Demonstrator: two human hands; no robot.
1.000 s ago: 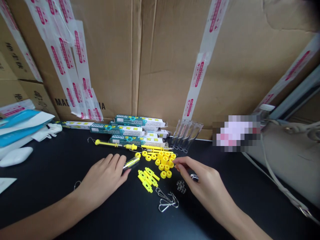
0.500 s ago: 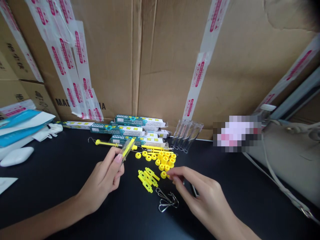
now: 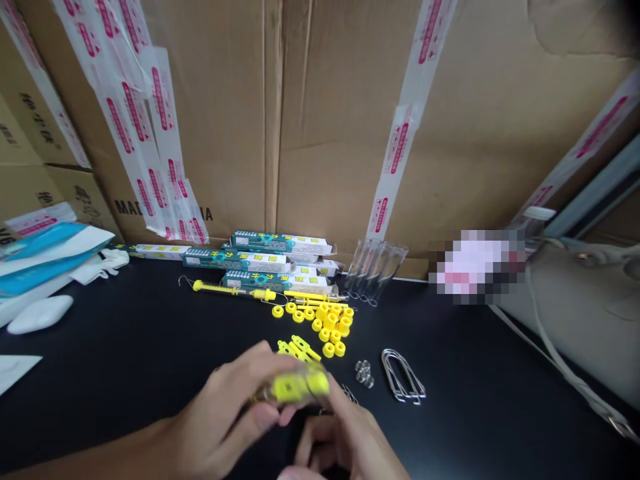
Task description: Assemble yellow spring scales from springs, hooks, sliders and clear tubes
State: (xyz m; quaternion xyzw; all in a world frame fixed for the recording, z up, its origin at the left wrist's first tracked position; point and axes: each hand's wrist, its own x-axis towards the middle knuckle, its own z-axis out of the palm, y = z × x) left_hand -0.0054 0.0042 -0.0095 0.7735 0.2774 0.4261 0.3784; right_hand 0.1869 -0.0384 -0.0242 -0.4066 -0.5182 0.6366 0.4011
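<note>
My left hand [image 3: 240, 407] is closed around a clear plastic tube with a yellow piece in it [image 3: 295, 385], smeared by motion. At the tube's right end, the index finger of my right hand [image 3: 345, 427] lies against or just behind it. Its other fingers are curled, and what they hold, if anything, is hidden. Flat yellow parts [image 3: 303, 347] lie just beyond the tube, partly covered. Behind them is a cluster of yellow ring caps [image 3: 330, 321]. Thin wire hooks [image 3: 349, 395] are mostly hidden by my right hand.
Small metal coils [image 3: 365, 374] and bent wire loops [image 3: 403, 377] lie to the right. A yellow spring scale [image 3: 233, 290] rests before stacked printed boxes [image 3: 275, 280]. Clear tubes [image 3: 375, 270] lean against the cardboard [image 3: 340, 133]. A bag [image 3: 585, 320] stands at right, a white case [image 3: 41, 315] at left.
My left hand has brought the tube down and right, tilting it nearly level. My right hand has moved left and down from the yellow caps to meet it, uncovering the coils and wire loops.
</note>
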